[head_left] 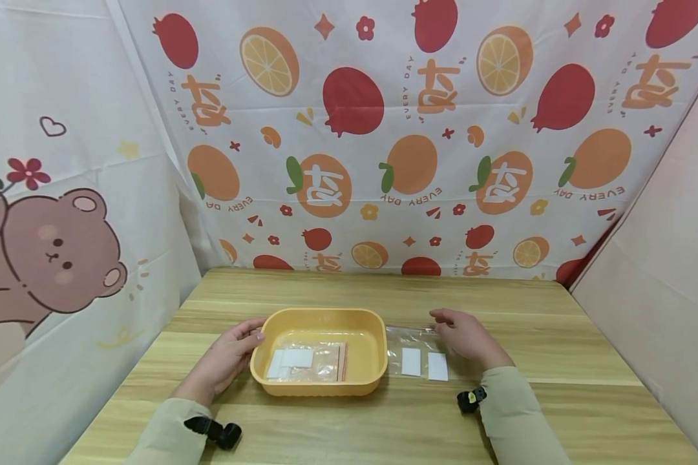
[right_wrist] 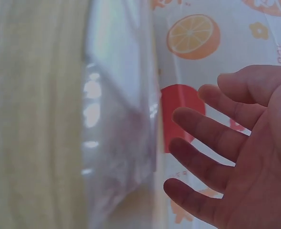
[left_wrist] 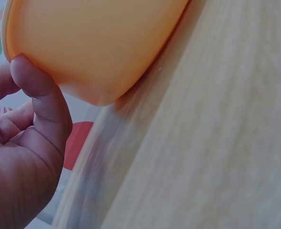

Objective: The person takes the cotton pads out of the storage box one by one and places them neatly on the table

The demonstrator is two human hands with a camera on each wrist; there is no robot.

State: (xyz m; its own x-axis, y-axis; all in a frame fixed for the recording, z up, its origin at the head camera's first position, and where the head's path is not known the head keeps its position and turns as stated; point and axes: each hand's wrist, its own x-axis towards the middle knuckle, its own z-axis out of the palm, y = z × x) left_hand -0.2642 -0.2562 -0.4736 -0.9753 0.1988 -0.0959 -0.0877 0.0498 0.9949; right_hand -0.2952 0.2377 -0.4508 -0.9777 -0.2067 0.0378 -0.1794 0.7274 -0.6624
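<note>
A yellow plastic basin (head_left: 357, 323) stands on the table, with a clear zip bag (head_left: 326, 369) of white cards inside. At the basin's left end my left hand (head_left: 232, 354) grips the rim; in the left wrist view the thumb (left_wrist: 35, 86) lies against the basin wall (left_wrist: 97, 43) and the fingers are curled. A second clear zip bag (head_left: 412, 336) lies flat on the table against the basin's right side, with two white cards (head_left: 410, 361) showing through it. Over its right end hovers my right hand (head_left: 468, 336), fingers (right_wrist: 209, 133) spread and holding nothing.
The wooden table (head_left: 326, 426) ends at a white cloth backdrop (head_left: 384, 213) printed with fruit. Another cloth (head_left: 145, 213) with a bear print hangs at the left, and a plain one (head_left: 663, 284) at the right. Black wrist cameras (head_left: 223, 434) sit on both sleeves.
</note>
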